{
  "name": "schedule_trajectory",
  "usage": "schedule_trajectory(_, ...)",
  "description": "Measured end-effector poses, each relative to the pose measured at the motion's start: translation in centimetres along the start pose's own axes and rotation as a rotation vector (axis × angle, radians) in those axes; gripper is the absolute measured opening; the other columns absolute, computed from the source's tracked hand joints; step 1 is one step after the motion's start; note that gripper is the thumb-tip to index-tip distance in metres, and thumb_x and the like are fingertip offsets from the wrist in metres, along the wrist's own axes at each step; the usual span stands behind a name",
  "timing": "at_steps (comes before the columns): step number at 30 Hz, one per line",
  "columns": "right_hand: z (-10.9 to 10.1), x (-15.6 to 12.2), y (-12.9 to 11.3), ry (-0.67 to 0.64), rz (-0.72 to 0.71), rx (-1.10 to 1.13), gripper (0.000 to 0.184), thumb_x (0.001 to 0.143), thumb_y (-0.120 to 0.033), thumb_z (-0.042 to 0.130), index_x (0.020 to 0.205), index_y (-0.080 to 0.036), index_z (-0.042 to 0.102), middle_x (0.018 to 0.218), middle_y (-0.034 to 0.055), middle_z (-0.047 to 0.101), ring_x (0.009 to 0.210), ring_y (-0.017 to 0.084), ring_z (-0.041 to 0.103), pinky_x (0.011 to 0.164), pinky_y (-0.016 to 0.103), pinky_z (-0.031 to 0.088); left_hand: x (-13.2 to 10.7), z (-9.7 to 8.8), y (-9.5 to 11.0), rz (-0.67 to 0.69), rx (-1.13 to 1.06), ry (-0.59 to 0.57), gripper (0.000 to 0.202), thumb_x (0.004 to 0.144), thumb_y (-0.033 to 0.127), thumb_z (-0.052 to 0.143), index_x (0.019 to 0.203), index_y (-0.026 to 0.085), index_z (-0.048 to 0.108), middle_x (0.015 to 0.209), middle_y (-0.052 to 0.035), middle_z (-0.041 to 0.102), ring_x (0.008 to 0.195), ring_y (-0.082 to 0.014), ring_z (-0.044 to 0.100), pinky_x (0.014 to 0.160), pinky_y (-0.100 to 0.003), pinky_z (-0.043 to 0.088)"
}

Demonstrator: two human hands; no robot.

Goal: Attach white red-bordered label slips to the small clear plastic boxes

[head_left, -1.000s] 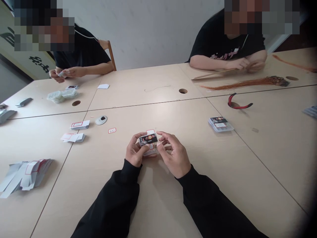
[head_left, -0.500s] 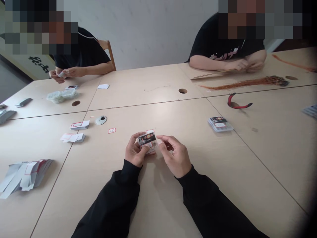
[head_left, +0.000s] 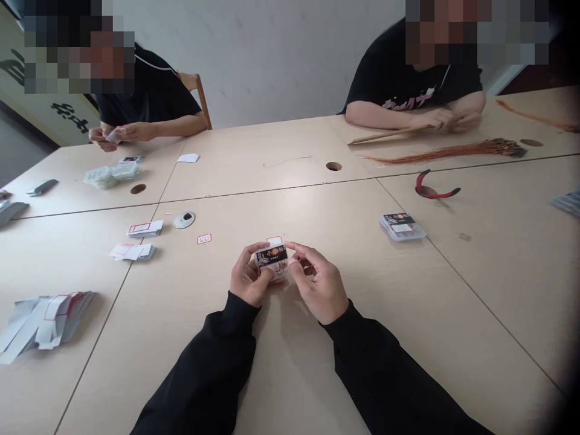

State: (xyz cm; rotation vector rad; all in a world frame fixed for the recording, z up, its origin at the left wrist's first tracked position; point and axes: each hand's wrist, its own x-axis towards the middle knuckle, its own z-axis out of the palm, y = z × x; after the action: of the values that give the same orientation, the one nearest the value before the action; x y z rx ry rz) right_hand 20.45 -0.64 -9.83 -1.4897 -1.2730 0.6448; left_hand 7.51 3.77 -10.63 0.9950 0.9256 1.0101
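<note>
Right hand (head_left: 317, 285) moves in toward the packet (head_left: 272, 256).
Left hand (head_left: 247, 277) clamps it with curled fingers (head_left: 266, 273); right fingers (head_left: 295, 254) stay spread, just beside it.

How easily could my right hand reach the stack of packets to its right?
Probably easily: the right hand only lightly meets the small printed pack with its fingertips, and just flat tabletop lies between it and the stack of packets.

right hand (head_left: 318, 287) | moved closer since earlier | now just beside printed packet (head_left: 272, 261)
</note>
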Motion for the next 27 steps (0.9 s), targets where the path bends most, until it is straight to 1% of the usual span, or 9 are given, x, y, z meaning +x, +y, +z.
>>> schedule_trajectory(8,0.08,-0.02,0.17,0.023,-0.039,-0.009,0.029,0.087,-0.026,0.048,0.109,-0.019,0.064,0.085,0.0035,0.064,0.071,0.014,0.06,0.062,0.026,0.051,-0.04,0.0,0.0,-0.005,0.011,-0.002,0.05,0.065,0.024,0.073,0.109,0.017,0.05,0.086,-0.0047,0.066,0.074,-0.0185,0.066,0.061,-0.033,0.061)
schedule_trajectory(12,0.05,-0.01,0.07,0.02,-0.045,0.0,0.025,0.086,-0.026,0.049,0.104,-0.02,0.065,0.088,0.0039,0.064,0.071,0.013,0.059,0.062,0.026,0.051,-0.16,0.05,0.16,-0.019,0.018,-0.001,0.05,0.066,0.025,0.072,0.109,0.018,0.049,0.088,-0.0051,0.066,0.072,-0.0182,0.067,0.061,-0.033,0.061)
schedule_trajectory(14,0.02,0.01,0.06,0.031,-0.043,0.005,0.024,0.086,-0.026,0.049,0.105,-0.02,0.064,0.086,0.003,0.064,0.07,0.013,0.059,0.062,0.026,0.051,-0.22,0.09,0.25,-0.028,0.026,0.0,0.05,0.066,0.025,0.072,0.109,0.018,0.049,0.087,-0.0049,0.066,0.071,-0.0186,0.067,0.06,-0.034,0.061)
schedule_trajectory(17,-0.01,0.05,0.2,0.085,-0.047,-0.005,0.024,0.085,-0.025,0.051,0.106,-0.019,0.061,0.077,0.0009,0.061,0.066,0.012,0.058,0.06,0.024,0.051,-0.3,0.15,0.29,-0.02,0.041,-0.008,0.049,0.066,0.024,0.071,0.109,0.018,0.049,0.085,-0.0043,0.066,0.068,-0.0173,0.066,0.059,-0.032,0.06)
schedule_trajectory(19,0.01,0.09,0.37,0.108,-0.082,-0.042,0.022,0.085,-0.025,0.052,0.105,-0.018,0.061,0.079,0.0015,0.061,0.064,0.012,0.057,0.058,0.024,0.05,-0.32,0.17,0.23,-0.01,0.042,-0.016,0.049,0.066,0.025,0.071,0.109,0.018,0.049,0.086,-0.0039,0.066,0.068,-0.0163,0.066,0.059,-0.031,0.06)
schedule_trajectory(23,0.14,0.14,0.69,0.13,-0.159,-0.13,0.018,0.087,-0.023,0.051,0.099,-0.019,0.064,0.087,0.0045,0.064,0.063,0.012,0.056,0.057,0.025,0.05,-0.32,0.18,-0.01,0.002,0.044,-0.028,0.049,0.066,0.027,0.073,0.108,0.018,0.05,0.088,-0.0049,0.066,0.073,-0.017,0.065,0.06,-0.032,0.06)
schedule_trajectory(27,0.2,0.22,0.81,0.162,-0.169,-0.161,0.012,0.085,-0.022,0.054,0.092,-0.019,0.064,0.087,0.0043,0.064,0.063,0.012,0.057,0.056,0.025,0.05,-0.3,0.15,-0.22,0.031,0.056,-0.047,0.047,0.067,0.026,0.073,0.108,0.017,0.051,0.086,-0.0042,0.066,0.069,-0.0145,0.063,0.06,-0.031,0.06)
